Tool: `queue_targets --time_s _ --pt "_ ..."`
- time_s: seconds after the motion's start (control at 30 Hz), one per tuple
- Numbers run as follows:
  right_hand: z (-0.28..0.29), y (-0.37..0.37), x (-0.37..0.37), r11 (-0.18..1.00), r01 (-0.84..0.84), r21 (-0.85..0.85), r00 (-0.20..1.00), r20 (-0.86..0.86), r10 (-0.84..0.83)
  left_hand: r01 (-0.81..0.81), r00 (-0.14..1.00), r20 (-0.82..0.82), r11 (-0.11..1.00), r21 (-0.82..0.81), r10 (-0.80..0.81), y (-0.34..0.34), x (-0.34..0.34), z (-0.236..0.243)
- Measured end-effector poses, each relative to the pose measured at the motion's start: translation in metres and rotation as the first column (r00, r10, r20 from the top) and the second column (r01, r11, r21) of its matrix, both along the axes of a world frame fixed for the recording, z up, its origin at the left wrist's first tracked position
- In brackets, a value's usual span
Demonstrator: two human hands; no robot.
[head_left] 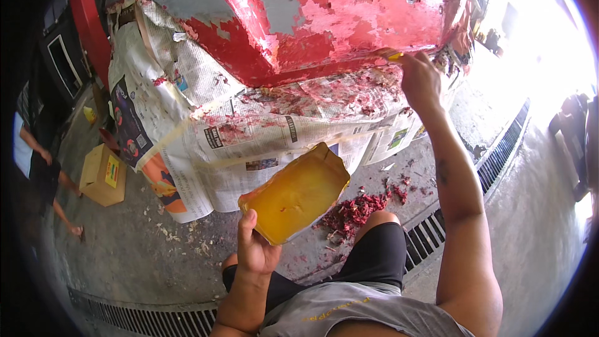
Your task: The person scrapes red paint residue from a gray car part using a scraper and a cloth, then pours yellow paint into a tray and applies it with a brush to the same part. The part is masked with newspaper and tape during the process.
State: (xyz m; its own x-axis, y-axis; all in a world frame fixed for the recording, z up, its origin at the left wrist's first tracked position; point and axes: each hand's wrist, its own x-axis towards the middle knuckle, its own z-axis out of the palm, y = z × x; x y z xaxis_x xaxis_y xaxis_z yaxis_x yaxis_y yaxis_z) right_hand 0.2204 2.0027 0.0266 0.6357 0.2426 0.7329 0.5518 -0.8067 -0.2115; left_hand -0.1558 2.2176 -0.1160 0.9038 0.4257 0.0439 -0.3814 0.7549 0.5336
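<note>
At red panel (324, 19) edge, R hand (419, 81) pinches a small yellow scraper (394, 56); L hand (254, 249) clamps yellow board (298, 192) by corner — looks light, stiff, prob slick w/ residue

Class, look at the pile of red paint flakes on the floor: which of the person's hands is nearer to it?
Left. The left hand, holding a yellow board, is beside the paint flakes. The right hand is raised well above them, at the red panel.

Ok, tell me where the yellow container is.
In the head view the yellow container is low centre, held in the left hand, in front of the newspaper.
</note>
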Motion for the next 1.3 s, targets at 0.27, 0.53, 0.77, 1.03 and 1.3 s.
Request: queue_targets --time_s 0.27,0.53,0.77,1.03,1.3 --pt "-0.015 0.031 -0.049 0.983 -0.127 -0.130 0.992 -0.020 0.125 -0.009 1.000 -0.003 1.000 -0.015 0.009 -0.001 -0.002 0.000" --pt "-0.004 0.043 -0.074 0.979 -0.142 -0.147 0.989 -0.054 0.135 -0.027 1.000 0.005 1.000 -0.006 0.027 0.004 -0.010 -0.002" --pt "0.004 0.067 -0.074 0.977 -0.108 -0.186 0.994 -0.010 0.108 -0.021 1.000 0.011 0.999 -0.034 0.021 0.010 -0.015 -0.003" --pt "-0.005 0.037 -0.078 0.985 -0.110 -0.129 0.994 0.004 0.112 -0.039 0.999 0.005 0.999 -0.030 0.040 0.014 -0.022 -0.004" --pt "-0.007 0.041 -0.065 0.995 -0.072 -0.064 0.997 0.024 0.073 -0.023 0.999 0.030 1.000 -0.019 0.023 0.014 -0.023 -0.003"
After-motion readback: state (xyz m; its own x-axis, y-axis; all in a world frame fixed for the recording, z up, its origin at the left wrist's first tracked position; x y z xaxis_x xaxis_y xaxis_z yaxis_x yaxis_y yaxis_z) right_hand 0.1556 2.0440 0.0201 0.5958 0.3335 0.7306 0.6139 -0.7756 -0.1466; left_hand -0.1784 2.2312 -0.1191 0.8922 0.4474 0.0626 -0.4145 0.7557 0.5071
